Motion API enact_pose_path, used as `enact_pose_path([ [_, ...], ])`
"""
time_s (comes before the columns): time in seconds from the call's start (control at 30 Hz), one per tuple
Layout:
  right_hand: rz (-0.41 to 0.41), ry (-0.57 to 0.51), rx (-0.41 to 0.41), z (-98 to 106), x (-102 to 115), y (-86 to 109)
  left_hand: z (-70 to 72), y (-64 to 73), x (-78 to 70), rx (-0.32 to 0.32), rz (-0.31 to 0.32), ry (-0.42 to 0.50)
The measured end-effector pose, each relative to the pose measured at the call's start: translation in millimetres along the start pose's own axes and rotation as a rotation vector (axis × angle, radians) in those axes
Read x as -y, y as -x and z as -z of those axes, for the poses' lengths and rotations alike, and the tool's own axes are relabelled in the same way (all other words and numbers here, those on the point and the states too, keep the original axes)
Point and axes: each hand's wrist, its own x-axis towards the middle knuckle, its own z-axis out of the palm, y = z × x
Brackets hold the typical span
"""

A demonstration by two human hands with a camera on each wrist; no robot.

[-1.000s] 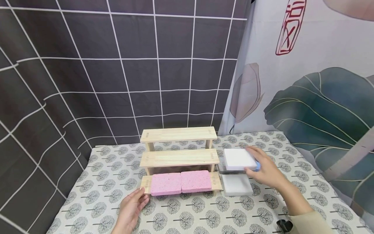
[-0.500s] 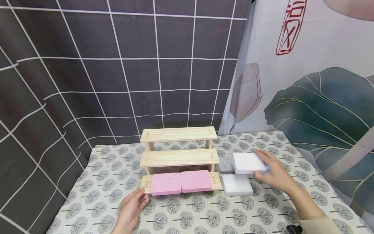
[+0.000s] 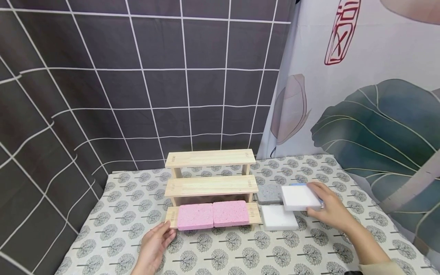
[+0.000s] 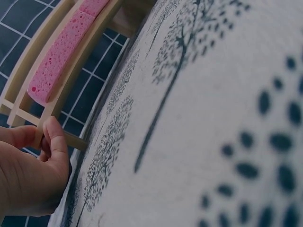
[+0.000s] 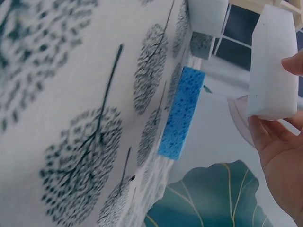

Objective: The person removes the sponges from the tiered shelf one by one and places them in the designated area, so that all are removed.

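Note:
My left hand (image 3: 154, 244) pinches the left end of the lowest step of a three-tier wooden stand (image 3: 210, 186); in the left wrist view the thumb and fingers (image 4: 57, 137) close round the board's end. Two pink sponges (image 3: 195, 216) lie side by side on that step. My right hand (image 3: 328, 206) grips a white block-shaped sponge (image 3: 300, 197) by its right side, thumb in front and fingers behind. In the right wrist view this white sponge (image 5: 273, 61) is held up off the cloth. A blue sponge (image 5: 182, 113) lies beyond it, mostly hidden in the head view.
Right of the stand lie a grey sponge (image 3: 269, 194) and another white sponge (image 3: 279, 218), close to its legs. A tree-print cloth (image 3: 123, 244) covers the table. Dark gridded fabric (image 3: 158, 88) hangs behind, and a leaf-print curtain (image 3: 371, 114) hangs at the right.
My right hand has moved right and a little toward me with the white sponge, uncovering the grey sponge and an edge of the blue one. My left hand has stayed put.

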Motion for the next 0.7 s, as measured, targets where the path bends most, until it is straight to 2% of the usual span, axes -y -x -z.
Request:
enact_pose_path([
  [0.3,-0.091,-0.012,0.047,6.7,-10.9,13.5,-1.2,-1.7,0.8,-0.005,-0.006,0.018],
  [0.7,-0.127,-0.037,0.103,12.5,-28.0,27.5,0.0,-1.4,1.3,-0.002,-0.002,0.021],
])
